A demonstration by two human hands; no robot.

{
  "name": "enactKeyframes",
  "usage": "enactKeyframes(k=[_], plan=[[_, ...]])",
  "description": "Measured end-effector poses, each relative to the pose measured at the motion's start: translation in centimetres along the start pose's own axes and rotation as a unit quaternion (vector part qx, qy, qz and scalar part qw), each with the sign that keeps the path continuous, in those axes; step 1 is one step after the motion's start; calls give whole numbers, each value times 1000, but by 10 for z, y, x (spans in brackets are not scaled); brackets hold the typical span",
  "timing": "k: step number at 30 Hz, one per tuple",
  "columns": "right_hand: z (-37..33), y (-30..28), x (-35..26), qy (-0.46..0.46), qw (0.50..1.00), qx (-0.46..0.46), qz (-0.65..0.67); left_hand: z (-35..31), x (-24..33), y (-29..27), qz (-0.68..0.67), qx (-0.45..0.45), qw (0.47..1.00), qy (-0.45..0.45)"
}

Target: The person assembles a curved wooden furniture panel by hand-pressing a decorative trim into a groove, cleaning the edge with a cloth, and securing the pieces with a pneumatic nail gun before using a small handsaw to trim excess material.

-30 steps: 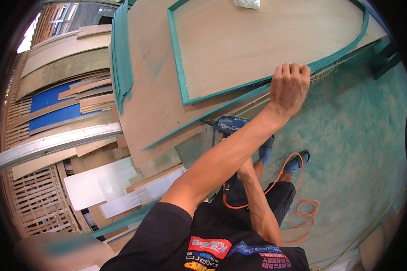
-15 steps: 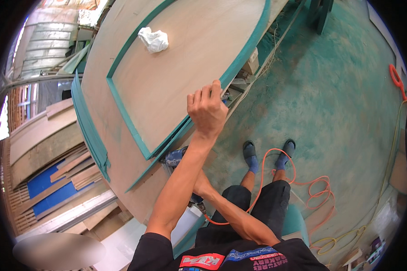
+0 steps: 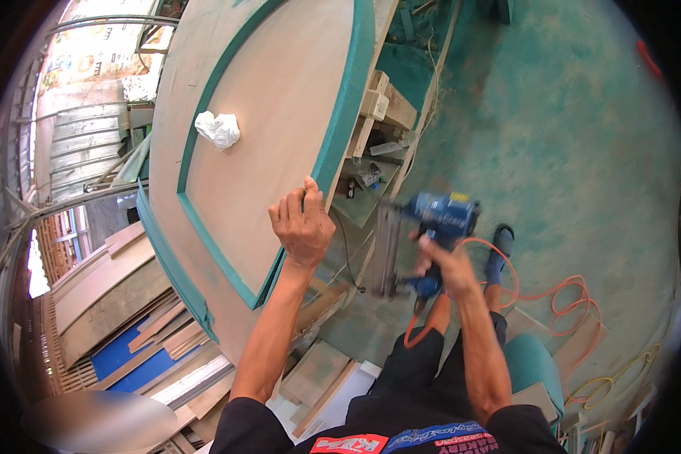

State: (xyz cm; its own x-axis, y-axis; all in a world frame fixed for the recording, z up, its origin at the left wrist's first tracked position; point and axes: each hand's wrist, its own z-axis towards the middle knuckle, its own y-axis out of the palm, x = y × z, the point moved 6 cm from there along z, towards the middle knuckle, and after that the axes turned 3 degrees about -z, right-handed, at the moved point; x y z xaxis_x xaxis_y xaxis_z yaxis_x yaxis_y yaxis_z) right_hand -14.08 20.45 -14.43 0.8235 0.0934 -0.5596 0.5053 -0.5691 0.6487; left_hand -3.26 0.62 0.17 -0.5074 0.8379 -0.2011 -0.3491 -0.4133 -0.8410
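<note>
My left hand [image 3: 303, 228] is closed at the near right edge of the panel, its curled fingers on the teal edging strip [image 3: 334, 147]. The strip curves round a pale wooden panel [image 3: 268, 98], and its two ends lie near each other at the panel's front corner, below my hand. Out to the right, over the floor, my right hand [image 3: 448, 265] grips a blue nail gun [image 3: 443, 213] with a long magazine, slightly blurred. An orange air hose [image 3: 508, 266] runs from the gun. A crumpled white cloth [image 3: 218, 130] lies on the panel.
Under the worktop, a shelf holds wood blocks [image 3: 386, 102] and small items. Thin teal strips [image 3: 170, 257] lean along the left edge. Stacked boards [image 3: 117, 284] fill the lower left. A teal stool [image 3: 533, 363] stands by my right leg, and hose coils lie on the floor.
The nail gun, low beneath my left arm before, has swung out to the right in my right hand. My forearms no longer cross. My left hand stays at the teal edge as the view shifts.
</note>
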Motion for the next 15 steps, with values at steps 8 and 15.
enactKeyframes(k=[8,15], plan=[[65,20,-54,-65,992,30,102,-6,4,10,29,-44,999,0],[66,50,-38,-58,992,27,106,-4,6,11,2,-43,999,-14]])
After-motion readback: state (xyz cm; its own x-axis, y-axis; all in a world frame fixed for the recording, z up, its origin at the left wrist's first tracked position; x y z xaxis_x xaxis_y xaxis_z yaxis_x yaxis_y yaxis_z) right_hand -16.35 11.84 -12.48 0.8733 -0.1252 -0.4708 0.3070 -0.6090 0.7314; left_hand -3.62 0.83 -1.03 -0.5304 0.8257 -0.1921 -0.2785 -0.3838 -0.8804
